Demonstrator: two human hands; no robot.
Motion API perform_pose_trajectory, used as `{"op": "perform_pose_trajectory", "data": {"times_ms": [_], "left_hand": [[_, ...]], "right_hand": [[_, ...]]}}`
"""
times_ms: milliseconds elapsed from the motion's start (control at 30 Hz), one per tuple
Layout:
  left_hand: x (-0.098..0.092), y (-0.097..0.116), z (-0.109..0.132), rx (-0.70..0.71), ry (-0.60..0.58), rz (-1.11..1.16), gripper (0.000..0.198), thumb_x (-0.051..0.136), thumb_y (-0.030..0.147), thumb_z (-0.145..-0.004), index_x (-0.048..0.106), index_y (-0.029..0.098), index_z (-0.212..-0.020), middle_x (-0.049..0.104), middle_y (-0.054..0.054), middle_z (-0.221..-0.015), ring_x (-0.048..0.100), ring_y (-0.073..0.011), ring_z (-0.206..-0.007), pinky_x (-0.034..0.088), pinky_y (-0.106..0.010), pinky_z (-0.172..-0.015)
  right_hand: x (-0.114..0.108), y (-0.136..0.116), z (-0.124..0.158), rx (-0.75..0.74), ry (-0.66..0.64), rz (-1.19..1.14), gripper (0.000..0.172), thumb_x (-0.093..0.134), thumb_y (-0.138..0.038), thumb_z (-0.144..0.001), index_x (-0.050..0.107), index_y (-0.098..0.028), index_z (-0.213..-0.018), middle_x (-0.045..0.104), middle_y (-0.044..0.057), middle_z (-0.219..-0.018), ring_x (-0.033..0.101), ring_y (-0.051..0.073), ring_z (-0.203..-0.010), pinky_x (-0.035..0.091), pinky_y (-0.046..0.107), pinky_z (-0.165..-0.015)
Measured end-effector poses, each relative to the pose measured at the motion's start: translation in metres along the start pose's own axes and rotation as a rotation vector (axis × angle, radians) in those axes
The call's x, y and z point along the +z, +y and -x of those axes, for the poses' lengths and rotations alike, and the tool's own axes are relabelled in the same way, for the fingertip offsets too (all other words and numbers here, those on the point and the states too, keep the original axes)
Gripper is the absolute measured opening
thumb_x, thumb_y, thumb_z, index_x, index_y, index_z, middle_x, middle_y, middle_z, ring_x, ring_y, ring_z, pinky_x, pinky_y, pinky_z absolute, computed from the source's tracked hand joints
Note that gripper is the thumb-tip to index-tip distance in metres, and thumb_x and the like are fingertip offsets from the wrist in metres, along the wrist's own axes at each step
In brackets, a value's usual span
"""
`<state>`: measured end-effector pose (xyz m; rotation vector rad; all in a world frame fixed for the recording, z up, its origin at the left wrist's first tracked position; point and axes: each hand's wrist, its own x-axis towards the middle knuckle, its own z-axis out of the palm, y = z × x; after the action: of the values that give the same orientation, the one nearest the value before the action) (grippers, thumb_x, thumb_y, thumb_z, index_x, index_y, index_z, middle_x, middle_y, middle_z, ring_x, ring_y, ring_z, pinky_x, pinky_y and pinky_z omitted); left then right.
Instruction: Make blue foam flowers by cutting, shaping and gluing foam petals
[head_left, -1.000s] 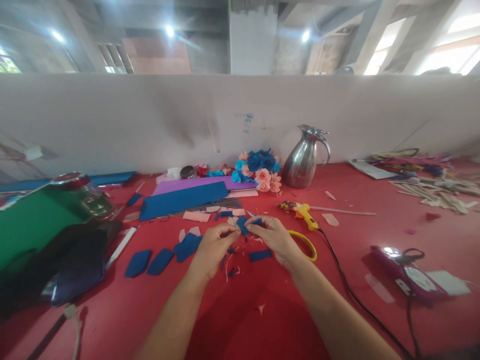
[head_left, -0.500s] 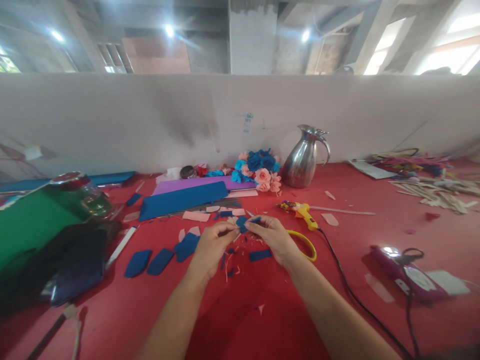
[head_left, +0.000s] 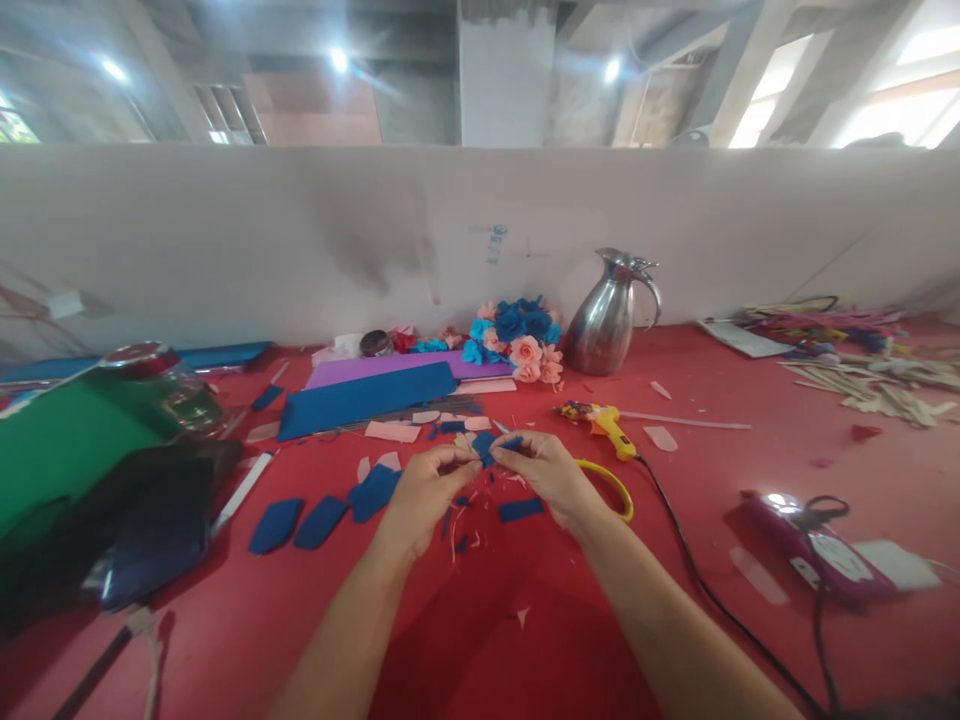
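Note:
Between my two hands is a small dark blue paper piece (head_left: 484, 447), pinched at both sides over the middle of the table. My left hand (head_left: 435, 490) grips its left edge between thumb and forefinger. On the other side, my right hand (head_left: 544, 475) pinches its right part, and the fingers hide some of it. Below my right hand lies a blue paper strip (head_left: 521, 510). Several cut blue paper petals (head_left: 373, 494) rest left of my left hand. Blue and pink scraps (head_left: 459, 540) are scattered under the fingers.
A yellow glue gun (head_left: 611, 428) with a black cord and a yellow ring of tape (head_left: 619, 490) lie right of my hands. Behind are blue crepe paper (head_left: 367, 398), paper flowers (head_left: 525, 335) and a steel jug (head_left: 606, 320). A purple device (head_left: 814, 555) sits right; a glass jar (head_left: 180, 390), left.
Almost nothing differs. Both hands keep their pinch on the blue paper piece, with only a very slight shift of the fingers.

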<state>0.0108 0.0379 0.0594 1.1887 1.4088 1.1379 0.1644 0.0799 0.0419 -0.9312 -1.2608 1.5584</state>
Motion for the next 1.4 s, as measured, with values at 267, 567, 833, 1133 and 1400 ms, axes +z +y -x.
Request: {"op": "perform_pose_trajectory", "data": {"times_ms": [267, 567, 833, 1133, 1400], "left_hand": [[-0.0013, -0.0042, -0.0033, 0.038, 0.027, -0.005, 0.020, 0.069, 0.037, -0.066, 0.072, 0.018, -0.071, 0.069, -0.003, -0.075, 0.057, -0.0171, -0.073, 0.042, -0.030, -0.074], [-0.0002, -0.0021, -0.0019, 0.036, 0.051, 0.016, 0.017, 0.069, 0.034, -0.064, 0.072, 0.018, -0.069, 0.069, -0.003, -0.074, 0.058, -0.0181, -0.075, 0.043, -0.031, -0.078], [0.0005, 0.0002, -0.0009, 0.014, 0.069, 0.015, 0.015, 0.069, 0.031, -0.063, 0.072, 0.019, -0.070, 0.072, -0.005, -0.078, 0.062, -0.0198, -0.080, 0.044, -0.031, -0.080], [0.0003, -0.0006, -0.0011, 0.016, 0.088, 0.022, 0.015, 0.071, 0.031, -0.062, 0.073, 0.019, -0.070, 0.072, -0.004, -0.076, 0.062, -0.0189, -0.077, 0.044, -0.031, -0.077], [0.0015, 0.0022, 0.0009, 0.010, 0.099, 0.019, 0.015, 0.070, 0.028, -0.062, 0.072, 0.018, -0.071, 0.072, -0.005, -0.077, 0.063, -0.0201, -0.077, 0.044, -0.032, -0.078]], "right_hand": [[0.0022, -0.0056, 0.0023, 0.039, 0.017, -0.026, 0.023, 0.077, -0.036, -0.056, 0.070, -0.018, -0.069, 0.065, -0.002, -0.062, 0.054, 0.011, -0.060, 0.038, 0.026, -0.064], [0.0014, -0.0044, 0.0021, 0.069, 0.016, 0.056, 0.029, 0.075, -0.043, -0.060, 0.070, -0.016, -0.068, 0.066, 0.001, -0.062, 0.055, 0.012, -0.059, 0.039, 0.028, -0.065], [0.0016, -0.0039, 0.0014, 0.029, -0.018, 0.033, 0.018, 0.075, -0.034, -0.059, 0.069, -0.019, -0.070, 0.066, -0.002, -0.064, 0.057, 0.012, -0.062, 0.041, 0.028, -0.066], [0.0036, -0.0078, 0.0042, 0.021, -0.016, -0.008, 0.016, 0.075, -0.031, -0.058, 0.068, -0.021, -0.068, 0.066, -0.002, -0.066, 0.058, 0.013, -0.066, 0.041, 0.028, -0.068], [0.0028, -0.0045, 0.0026, 0.026, 0.044, 0.023, 0.021, 0.076, -0.036, -0.058, 0.068, -0.019, -0.070, 0.065, -0.002, -0.064, 0.057, 0.013, -0.064, 0.041, 0.028, -0.066]]}}
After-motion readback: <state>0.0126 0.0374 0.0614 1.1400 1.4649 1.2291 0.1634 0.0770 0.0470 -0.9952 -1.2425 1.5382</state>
